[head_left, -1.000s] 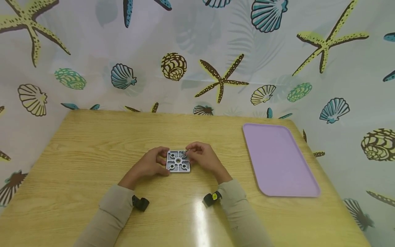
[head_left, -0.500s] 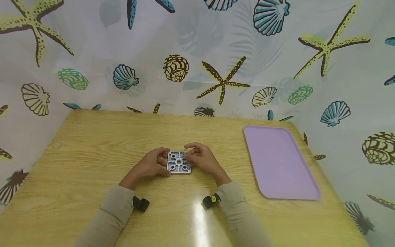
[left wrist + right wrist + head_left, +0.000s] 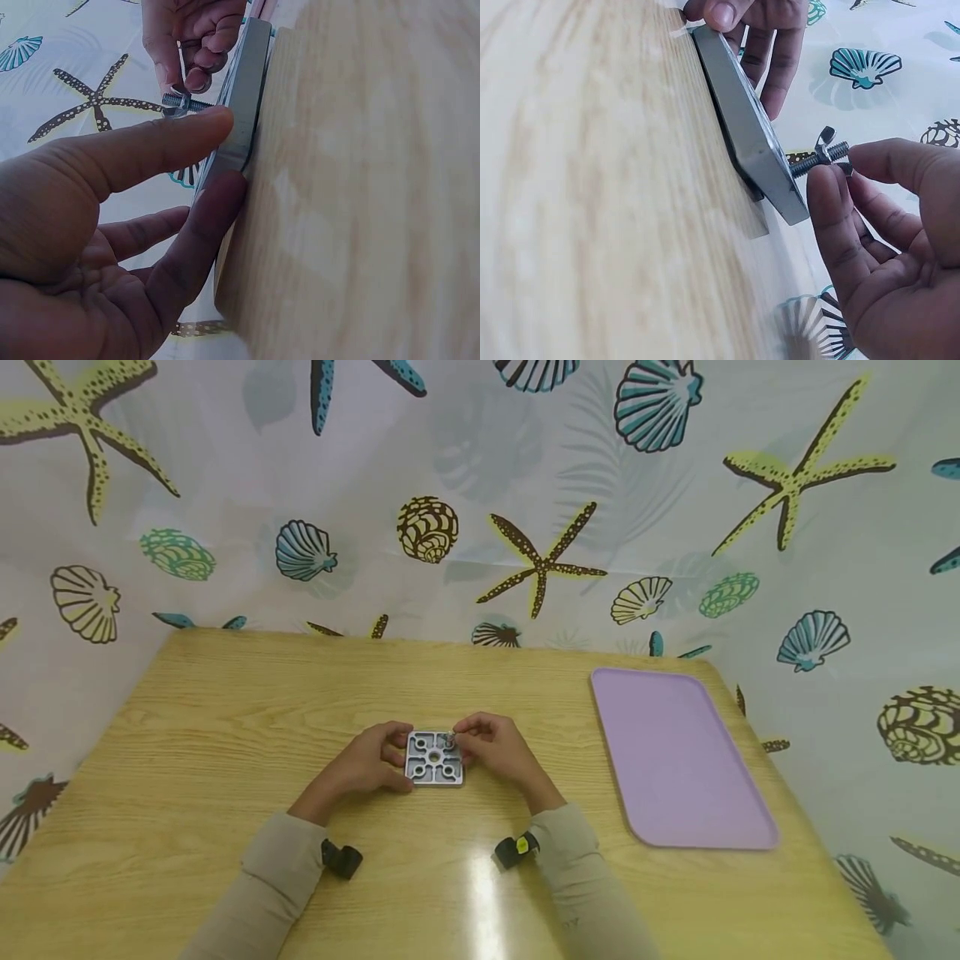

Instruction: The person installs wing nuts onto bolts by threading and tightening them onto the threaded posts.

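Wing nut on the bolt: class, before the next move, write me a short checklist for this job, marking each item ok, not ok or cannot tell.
1. Left hand grips the edge of the ribbed metal plate: ok.
2. Right hand has its fingers on the wing nut: ok.
3. Wing nut sits on the bolt: ok, thread shows on both sides of it.
4. Wing nut seated against the plate: not ok, bare thread shows between them.
5. Bolt secured from the plate's underside: cannot tell, hidden.
6. Purple tray apart from both hands: ok, off to the right.
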A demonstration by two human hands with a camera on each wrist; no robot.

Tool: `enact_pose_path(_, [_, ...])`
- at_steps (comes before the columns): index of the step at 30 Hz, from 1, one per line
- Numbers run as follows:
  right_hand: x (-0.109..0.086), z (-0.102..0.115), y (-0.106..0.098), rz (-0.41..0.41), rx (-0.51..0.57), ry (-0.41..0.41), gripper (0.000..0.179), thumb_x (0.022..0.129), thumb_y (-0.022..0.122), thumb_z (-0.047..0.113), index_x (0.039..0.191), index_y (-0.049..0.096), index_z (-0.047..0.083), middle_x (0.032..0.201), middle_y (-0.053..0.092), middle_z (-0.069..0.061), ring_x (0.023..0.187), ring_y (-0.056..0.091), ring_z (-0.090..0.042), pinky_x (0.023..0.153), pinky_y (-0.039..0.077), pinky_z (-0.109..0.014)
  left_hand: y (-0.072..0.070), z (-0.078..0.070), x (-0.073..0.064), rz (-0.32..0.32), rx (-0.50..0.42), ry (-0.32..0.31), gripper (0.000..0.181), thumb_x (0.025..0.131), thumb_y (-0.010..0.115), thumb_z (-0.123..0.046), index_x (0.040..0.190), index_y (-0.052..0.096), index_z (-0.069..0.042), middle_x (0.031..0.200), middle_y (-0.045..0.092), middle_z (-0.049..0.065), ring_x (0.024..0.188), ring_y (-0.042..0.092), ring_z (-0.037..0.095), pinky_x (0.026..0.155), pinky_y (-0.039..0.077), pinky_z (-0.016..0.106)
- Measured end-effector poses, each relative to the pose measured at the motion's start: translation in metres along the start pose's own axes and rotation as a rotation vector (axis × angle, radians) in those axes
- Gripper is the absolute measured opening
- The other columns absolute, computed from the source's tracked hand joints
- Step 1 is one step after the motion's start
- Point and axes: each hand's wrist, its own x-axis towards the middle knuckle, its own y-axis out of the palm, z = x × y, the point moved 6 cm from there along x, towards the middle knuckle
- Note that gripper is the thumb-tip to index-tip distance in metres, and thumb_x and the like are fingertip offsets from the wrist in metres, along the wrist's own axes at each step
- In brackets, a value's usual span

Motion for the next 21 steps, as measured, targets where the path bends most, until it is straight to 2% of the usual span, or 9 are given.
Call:
enact_pose_path(4, [0.0008,0.0017,-0.0009,-0.001,-0.026,-0.003,0.02,0.097,0.061,0.006,0.108,0.065,-0.01,0.103,0.068,-0.024,0.071,0.062,-0.008,0.07,0.058,-0.025,-0.0018,-0.0011,-0.0007,-0.007,-0.01,-0.004,0.083,0.074,0.084,0.0,0.146,0.043,-0.002,0.13,0.054,0.016,0.103,0.061,0.021,0.08,0.053,0.028])
enact_pose_path(7, [0.0,0.0003,-0.0005,0.001,-0.03,-0.001,0.019,0.097,0.062,0.006,0.108,0.065,-0.009,0.098,0.068,-0.018,0.071,0.062,-0.008,0.07,0.058,-0.025,-0.0009,-0.0014,-0.0019,-0.007,-0.014,-0.002,0.082,0.074,0.084,0.001,0.146,0.044,-0.002,0.129,0.054,0.016,0.102,0.061,0.021,0.079,0.052,0.027])
enact_pose_path(11, [-0.0005,-0.001,0.002,0.015,-0.009,-0.004,0.023,0.095,0.063,0.005,0.116,0.062,-0.007,0.094,0.067,-0.012,0.072,0.062,-0.008,0.067,0.058,-0.024,0.0003,-0.0019,-0.0032,-0.007,-0.021,0.004,0.082,0.074,0.084,0.001,0.145,0.044,0.0,0.129,0.055,0.017,0.102,0.062,0.021,0.079,0.053,0.027])
enact_pose_path(16, [0.0007,0.0005,0.0065,0.051,-0.004,-0.031,0.036,0.094,0.062,0.0,0.13,0.058,-0.005,0.092,0.067,-0.014,0.07,0.062,-0.008,0.064,0.056,-0.022,0.0,-0.0029,-0.0035,-0.015,-0.041,0.009,0.081,0.073,0.084,0.003,0.144,0.045,0.0,0.127,0.055,0.017,0.101,0.062,0.022,0.077,0.054,0.028])
enact_pose_path(21, [0.0015,0.001,0.0068,0.046,-0.01,-0.049,0.032,0.094,0.063,0.0,0.126,0.06,-0.007,0.09,0.065,-0.014,0.068,0.058,-0.009,0.063,0.054,-0.021,0.0002,-0.0023,-0.0019,-0.027,-0.029,-0.003,0.081,0.072,0.084,0.003,0.144,0.045,-0.001,0.125,0.056,0.015,0.099,0.061,0.02,0.076,0.054,0.027])
